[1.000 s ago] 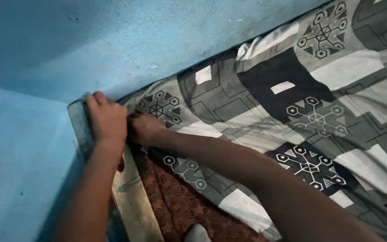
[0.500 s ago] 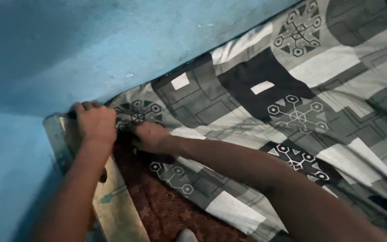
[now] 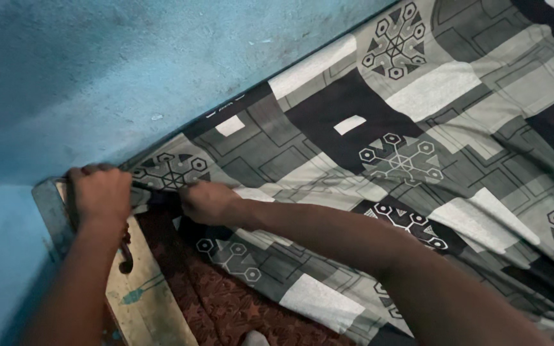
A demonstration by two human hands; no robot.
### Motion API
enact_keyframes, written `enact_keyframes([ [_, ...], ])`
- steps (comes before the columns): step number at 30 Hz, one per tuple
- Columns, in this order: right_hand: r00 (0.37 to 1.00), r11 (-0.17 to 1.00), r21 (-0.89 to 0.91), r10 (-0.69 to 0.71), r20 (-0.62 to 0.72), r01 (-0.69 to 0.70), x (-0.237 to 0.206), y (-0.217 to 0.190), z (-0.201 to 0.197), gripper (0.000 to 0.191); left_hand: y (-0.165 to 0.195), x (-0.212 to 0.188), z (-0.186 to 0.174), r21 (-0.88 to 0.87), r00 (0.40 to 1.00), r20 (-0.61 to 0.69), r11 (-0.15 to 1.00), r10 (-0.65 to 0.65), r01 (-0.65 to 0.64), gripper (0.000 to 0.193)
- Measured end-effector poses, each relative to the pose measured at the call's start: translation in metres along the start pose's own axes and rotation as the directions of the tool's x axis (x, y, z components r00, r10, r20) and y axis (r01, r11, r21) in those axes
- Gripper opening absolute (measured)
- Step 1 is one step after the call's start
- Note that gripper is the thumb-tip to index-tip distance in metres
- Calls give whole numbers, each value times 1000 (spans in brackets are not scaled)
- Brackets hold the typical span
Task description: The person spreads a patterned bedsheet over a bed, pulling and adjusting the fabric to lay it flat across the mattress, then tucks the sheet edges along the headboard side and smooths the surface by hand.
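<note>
A grey, black and white patterned bedsheet (image 3: pixel 392 147) covers a mattress that lies against a blue wall. My left hand (image 3: pixel 100 192) grips the sheet's corner at the far corner of the bed, where the wooden bed frame (image 3: pixel 139 295) meets the wall. My right hand (image 3: pixel 206 202) sits just to the right of it, fingers closed on the sheet's edge, pressing it down along the mattress. Below the lifted edge a dark red patterned mattress (image 3: pixel 226 307) shows.
The blue wall (image 3: pixel 129 70) runs along the far side of the bed and turns at the left corner (image 3: pixel 1 256). The pale wooden frame board has paint stains. A small grey object (image 3: pixel 254 337) peeks in at the bottom edge.
Both hands have stayed on the sheet's corner while the view has shifted, so that they now sit lower and further left. The sheet lies further over the corner.
</note>
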State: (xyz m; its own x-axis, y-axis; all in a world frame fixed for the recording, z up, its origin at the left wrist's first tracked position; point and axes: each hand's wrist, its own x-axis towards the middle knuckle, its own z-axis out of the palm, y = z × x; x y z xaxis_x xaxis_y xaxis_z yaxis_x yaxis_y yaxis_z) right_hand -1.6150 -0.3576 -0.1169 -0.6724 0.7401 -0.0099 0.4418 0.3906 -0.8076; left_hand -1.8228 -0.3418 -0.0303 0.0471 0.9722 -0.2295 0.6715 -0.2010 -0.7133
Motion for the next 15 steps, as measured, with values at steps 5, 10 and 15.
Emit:
enact_keyframes([
  [5, 997, 988, -139, 75, 15, -72, -10, -8, -14, 30, 3, -7, -8, -213, 991, 102, 971, -90, 111, 28],
  [10, 983, 832, -541, -175, -54, 119, 2, -17, -43, 51, 16, -31, -2, -365, 927, -303, 925, -222, 102, 41],
  [15, 982, 743, -649, -64, 175, 164, 38, -47, -76, 64, 17, -23, 21, -490, 930, -223, 858, -293, 153, 43],
])
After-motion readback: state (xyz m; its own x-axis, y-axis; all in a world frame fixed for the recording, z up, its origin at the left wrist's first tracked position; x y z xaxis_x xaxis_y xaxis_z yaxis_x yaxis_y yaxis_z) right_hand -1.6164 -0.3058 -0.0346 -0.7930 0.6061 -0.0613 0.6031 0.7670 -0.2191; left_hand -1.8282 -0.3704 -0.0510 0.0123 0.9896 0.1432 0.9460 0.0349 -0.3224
